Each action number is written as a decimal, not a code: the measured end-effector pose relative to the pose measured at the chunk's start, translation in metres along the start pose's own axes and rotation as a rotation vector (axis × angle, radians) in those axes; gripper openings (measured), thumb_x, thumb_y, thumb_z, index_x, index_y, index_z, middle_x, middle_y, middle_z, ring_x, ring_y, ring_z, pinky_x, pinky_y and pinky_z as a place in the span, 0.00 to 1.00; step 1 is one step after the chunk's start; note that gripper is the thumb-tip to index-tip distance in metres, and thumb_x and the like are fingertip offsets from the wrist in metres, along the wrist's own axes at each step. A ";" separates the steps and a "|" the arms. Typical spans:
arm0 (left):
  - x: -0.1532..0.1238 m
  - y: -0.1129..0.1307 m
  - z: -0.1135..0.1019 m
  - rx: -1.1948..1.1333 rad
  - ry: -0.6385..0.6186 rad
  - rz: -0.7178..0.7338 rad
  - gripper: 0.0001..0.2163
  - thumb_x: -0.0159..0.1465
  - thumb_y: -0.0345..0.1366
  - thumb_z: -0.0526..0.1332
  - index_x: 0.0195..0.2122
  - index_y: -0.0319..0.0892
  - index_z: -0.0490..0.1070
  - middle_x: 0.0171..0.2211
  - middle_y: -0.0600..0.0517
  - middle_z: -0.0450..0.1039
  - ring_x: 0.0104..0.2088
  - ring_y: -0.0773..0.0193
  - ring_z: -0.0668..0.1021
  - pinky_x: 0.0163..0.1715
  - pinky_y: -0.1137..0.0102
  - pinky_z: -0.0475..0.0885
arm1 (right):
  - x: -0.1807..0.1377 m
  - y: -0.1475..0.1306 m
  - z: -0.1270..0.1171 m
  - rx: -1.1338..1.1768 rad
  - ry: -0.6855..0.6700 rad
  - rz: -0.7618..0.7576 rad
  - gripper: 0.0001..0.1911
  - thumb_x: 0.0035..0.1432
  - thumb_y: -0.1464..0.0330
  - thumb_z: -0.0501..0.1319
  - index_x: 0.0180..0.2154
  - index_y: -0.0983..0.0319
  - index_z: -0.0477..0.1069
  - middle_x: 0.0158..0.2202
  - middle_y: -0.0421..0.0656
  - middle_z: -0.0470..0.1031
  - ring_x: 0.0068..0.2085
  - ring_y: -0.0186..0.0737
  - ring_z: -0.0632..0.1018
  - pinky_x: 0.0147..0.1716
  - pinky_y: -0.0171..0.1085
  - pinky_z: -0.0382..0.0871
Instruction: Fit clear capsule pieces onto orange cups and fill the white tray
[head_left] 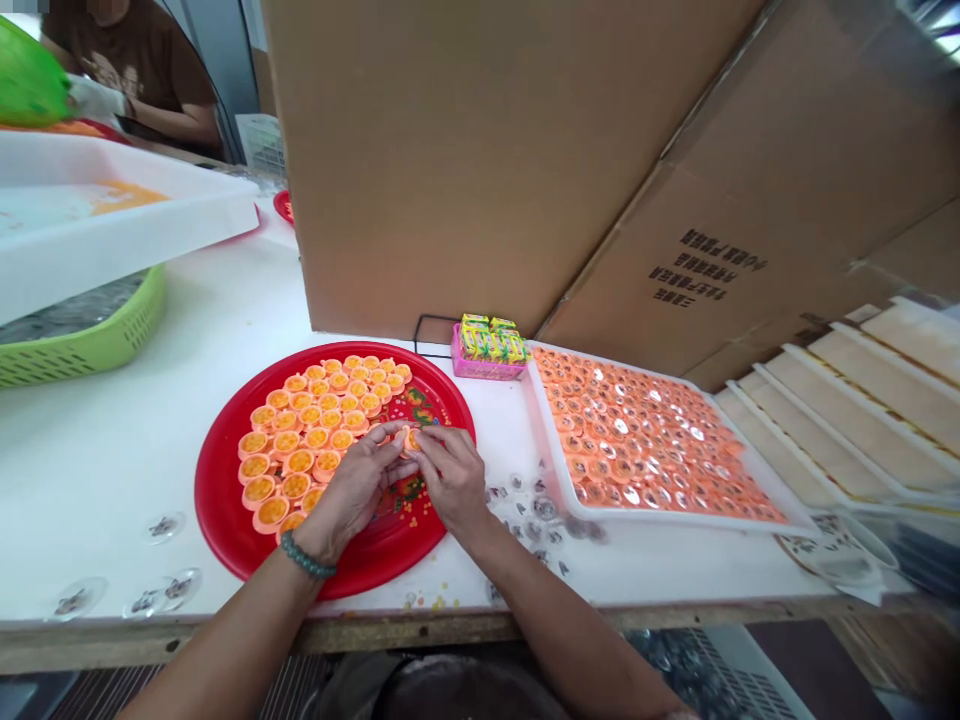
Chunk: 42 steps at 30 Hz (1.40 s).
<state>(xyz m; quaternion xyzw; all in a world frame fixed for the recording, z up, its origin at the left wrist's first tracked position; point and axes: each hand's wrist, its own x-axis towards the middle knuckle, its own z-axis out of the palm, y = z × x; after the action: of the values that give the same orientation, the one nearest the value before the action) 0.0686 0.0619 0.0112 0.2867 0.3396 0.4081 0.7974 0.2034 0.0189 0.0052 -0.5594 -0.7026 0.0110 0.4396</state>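
Both my hands meet over a red round tray (225, 500) on the white table. My left hand (356, 490), with a green bead bracelet at the wrist, and my right hand (450, 478) pinch one small orange cup (410, 439) between their fingertips. Several more orange cups filled with yellow beads (315, 425) stand packed in rows on the tray's left half. Loose clear lids (529, 505) lie on the table just right of my right hand.
A white tray of lidded orange cups (645, 440) sits to the right, a pink basket of small yellow-green boxes (489, 348) behind. Big cardboard boxes (480, 150) wall off the back. A green basket (82, 335) and white tub (112, 225) stand left; another person sits far left.
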 end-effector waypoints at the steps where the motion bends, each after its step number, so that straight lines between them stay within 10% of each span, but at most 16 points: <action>1: 0.000 -0.001 0.001 0.008 0.004 -0.003 0.14 0.53 0.34 0.67 0.40 0.41 0.69 0.32 0.53 0.73 0.30 0.68 0.77 0.34 0.72 0.75 | -0.003 0.001 -0.001 -0.016 0.005 -0.019 0.12 0.60 0.71 0.57 0.45 0.58 0.73 0.43 0.46 0.74 0.45 0.41 0.73 0.46 0.42 0.69; 19: -0.003 -0.004 0.010 -0.017 -0.012 -0.186 0.05 0.57 0.29 0.63 0.34 0.40 0.71 0.28 0.52 0.72 0.28 0.67 0.76 0.34 0.69 0.77 | -0.020 0.001 -0.017 0.068 0.011 0.083 0.10 0.59 0.70 0.57 0.41 0.56 0.75 0.35 0.44 0.74 0.38 0.39 0.74 0.38 0.39 0.72; 26: -0.006 -0.007 0.016 0.306 -0.076 -0.119 0.15 0.50 0.37 0.70 0.38 0.41 0.73 0.30 0.51 0.74 0.31 0.64 0.76 0.33 0.73 0.73 | -0.027 0.025 -0.066 -0.010 -0.040 0.241 0.14 0.61 0.72 0.54 0.46 0.58 0.73 0.41 0.45 0.76 0.42 0.39 0.75 0.44 0.39 0.71; 32: -0.006 -0.010 0.021 0.500 -0.061 0.009 0.18 0.48 0.41 0.69 0.39 0.42 0.73 0.27 0.51 0.73 0.31 0.59 0.76 0.29 0.70 0.71 | -0.035 0.064 -0.080 -0.303 -0.449 0.232 0.13 0.54 0.74 0.61 0.43 0.61 0.74 0.41 0.47 0.75 0.43 0.43 0.73 0.44 0.41 0.68; 42: -0.004 -0.010 0.018 0.410 -0.013 -0.044 0.21 0.49 0.43 0.69 0.41 0.42 0.68 0.29 0.53 0.73 0.31 0.65 0.77 0.32 0.72 0.71 | -0.036 0.068 -0.060 -0.354 -0.454 0.085 0.08 0.60 0.73 0.56 0.32 0.62 0.74 0.35 0.47 0.73 0.39 0.41 0.72 0.40 0.38 0.67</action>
<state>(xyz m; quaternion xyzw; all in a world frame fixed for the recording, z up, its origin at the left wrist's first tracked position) 0.0858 0.0501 0.0158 0.4381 0.4169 0.3109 0.7333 0.2939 -0.0126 -0.0140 -0.6396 -0.7500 0.0315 0.1659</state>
